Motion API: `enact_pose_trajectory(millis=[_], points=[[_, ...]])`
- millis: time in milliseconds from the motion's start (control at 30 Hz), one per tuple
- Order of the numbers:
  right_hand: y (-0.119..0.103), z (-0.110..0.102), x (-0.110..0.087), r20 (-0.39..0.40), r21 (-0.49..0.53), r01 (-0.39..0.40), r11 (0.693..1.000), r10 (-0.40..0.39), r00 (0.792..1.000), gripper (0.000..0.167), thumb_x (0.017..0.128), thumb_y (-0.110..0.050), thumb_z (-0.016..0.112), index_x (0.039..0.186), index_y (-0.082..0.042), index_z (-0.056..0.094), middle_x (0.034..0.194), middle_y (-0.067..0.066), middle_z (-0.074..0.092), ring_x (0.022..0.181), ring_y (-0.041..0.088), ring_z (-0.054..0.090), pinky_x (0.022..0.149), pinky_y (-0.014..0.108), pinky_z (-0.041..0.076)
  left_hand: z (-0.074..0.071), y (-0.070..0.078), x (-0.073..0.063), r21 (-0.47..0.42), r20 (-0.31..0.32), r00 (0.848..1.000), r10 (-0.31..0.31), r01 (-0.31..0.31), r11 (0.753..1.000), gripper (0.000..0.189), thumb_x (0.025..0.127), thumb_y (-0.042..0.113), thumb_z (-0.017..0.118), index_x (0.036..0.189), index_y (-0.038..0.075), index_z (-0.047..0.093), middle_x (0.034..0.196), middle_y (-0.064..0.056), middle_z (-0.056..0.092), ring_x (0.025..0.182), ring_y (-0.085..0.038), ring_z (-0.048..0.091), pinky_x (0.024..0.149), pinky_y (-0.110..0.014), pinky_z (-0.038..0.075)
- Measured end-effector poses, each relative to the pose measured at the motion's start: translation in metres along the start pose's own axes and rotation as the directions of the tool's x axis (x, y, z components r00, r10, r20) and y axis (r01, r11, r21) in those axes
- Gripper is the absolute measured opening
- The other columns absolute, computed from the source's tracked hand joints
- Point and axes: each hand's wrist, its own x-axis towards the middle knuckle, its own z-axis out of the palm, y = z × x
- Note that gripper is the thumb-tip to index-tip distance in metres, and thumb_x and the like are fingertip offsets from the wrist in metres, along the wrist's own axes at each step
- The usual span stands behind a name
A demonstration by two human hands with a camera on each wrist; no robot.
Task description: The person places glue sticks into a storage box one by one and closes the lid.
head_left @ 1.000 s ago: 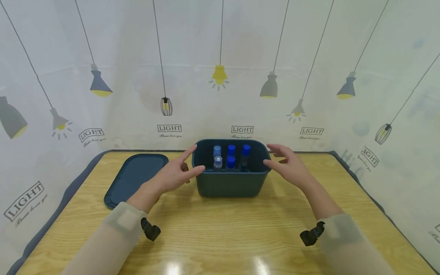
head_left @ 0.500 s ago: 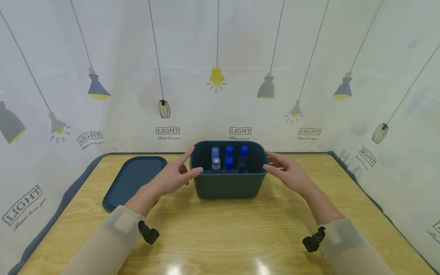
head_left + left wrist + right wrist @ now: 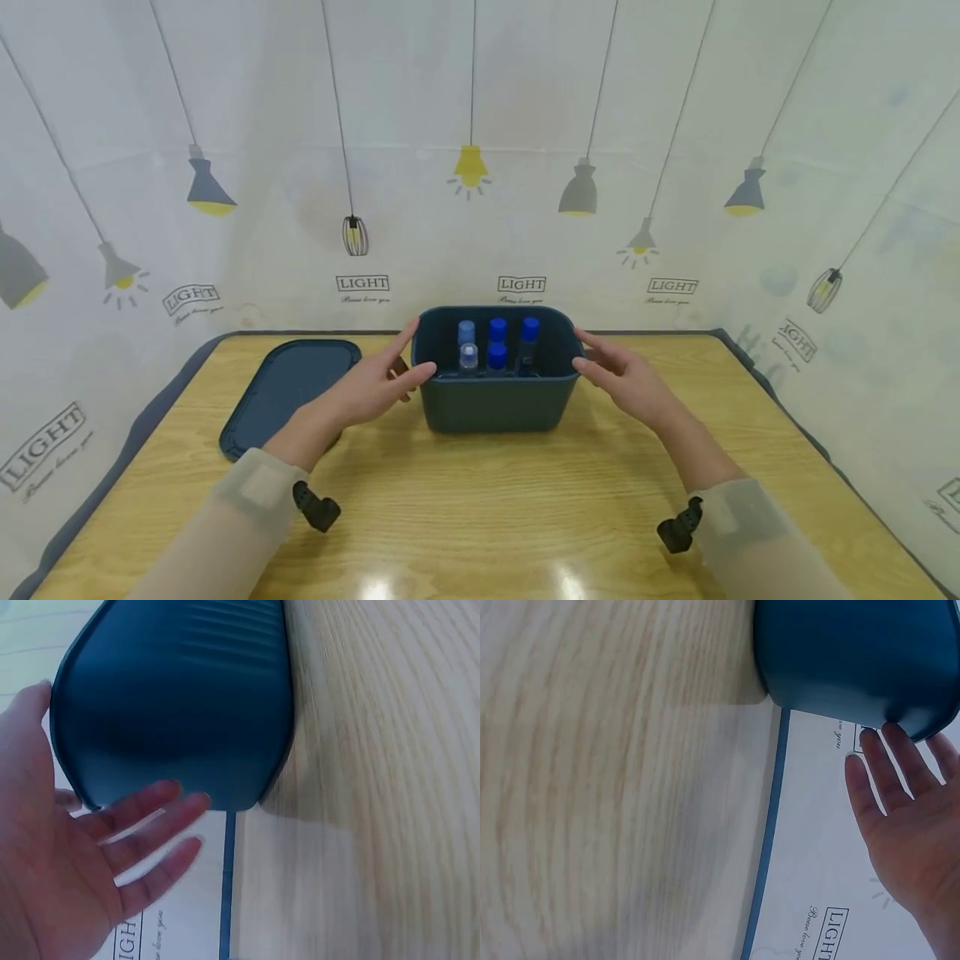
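A dark blue-green plastic bin (image 3: 498,406) stands on the wooden table, its top uncovered. Inside, several small bottles (image 3: 497,330) stand upright, most with blue caps; one has a clear cap (image 3: 468,357). At the bin's left end, my left hand (image 3: 369,385) touches the rim with thumb and index finger, the other fingers spread loosely beneath, as the left wrist view confirms. My right hand (image 3: 628,385) lies against the opposite end, thumb at the front corner. Its nearly straight fingers (image 3: 880,769) reach the bin's side in the right wrist view. The lower parts of the bottles are hidden.
A dark blue lid (image 3: 292,379) lies flat on the table left of the bin, partly covered by my left forearm. Behind the table (image 3: 480,508) hangs a white cloth (image 3: 420,208) printed with lamps, close behind the bin.
My right hand has moved left, from just off the bin's right end to touching it. The left hand stays at the left rim. The head view has shifted slightly.
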Motion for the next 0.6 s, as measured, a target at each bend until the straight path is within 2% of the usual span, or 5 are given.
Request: enact_pose_trajectory(millis=[100, 267, 400, 600], points=[[0.001, 0.002, 0.0, -0.008, 0.001, 0.008, 1.0, -0.008, 1.0, 0.065, 0.114, -0.048, 0.059, 0.173, -0.031, 0.038, 0.159, 0.019, 0.06, 0.141, 0.04, 0.063, 0.113, 0.061, 0.051, -0.006, -0.006, -0.005, 0.009, -0.038, 0.999, 0.032, -0.032, 0.999, 0.084, 0.111, 0.07, 0.046, 0.178, 0.036, 0.008, 0.126, -0.014, 0.071, 0.107, -0.027, 0.076, 0.088, -0.043, 0.057], [0.002, 0.004, 0.0, -0.017, -0.023, 0.002, 1.0, -0.002, 1.0, 0.065, 0.114, -0.05, 0.058, 0.173, -0.032, 0.038, 0.157, 0.018, 0.063, 0.138, 0.039, 0.065, 0.111, 0.057, 0.054, -0.023, -0.018, -0.025, 0.035, -0.109, 0.992, 0.061, -0.057, 0.998, 0.071, 0.115, 0.059, 0.046, 0.174, 0.021, 0.035, 0.13, -0.012, 0.074, 0.104, -0.018, 0.076, 0.093, -0.047, 0.06], [0.003, 0.004, 0.0, -0.02, -0.028, 0.004, 1.0, -0.005, 1.0, 0.065, 0.114, -0.05, 0.057, 0.173, -0.032, 0.037, 0.155, 0.019, 0.064, 0.137, 0.039, 0.066, 0.109, 0.055, 0.055, -0.042, -0.035, -0.049, 0.053, -0.134, 0.99, 0.031, -0.024, 0.998, 0.065, 0.116, 0.056, 0.049, 0.169, 0.017, 0.046, 0.131, -0.012, 0.076, 0.109, -0.023, 0.076, 0.098, -0.052, 0.06], [0.003, 0.006, 0.0, -0.031, -0.019, 0.007, 1.0, -0.007, 1.0, 0.065, 0.114, -0.049, 0.058, 0.173, -0.031, 0.038, 0.153, 0.019, 0.065, 0.133, 0.039, 0.068, 0.107, 0.055, 0.056, -0.076, -0.07, -0.087, 0.049, -0.136, 0.99, -0.046, 0.054, 0.997, 0.062, 0.116, 0.049, 0.054, 0.165, 0.011, 0.051, 0.141, -0.022, 0.071, 0.113, -0.029, 0.077, 0.091, -0.045, 0.063]])
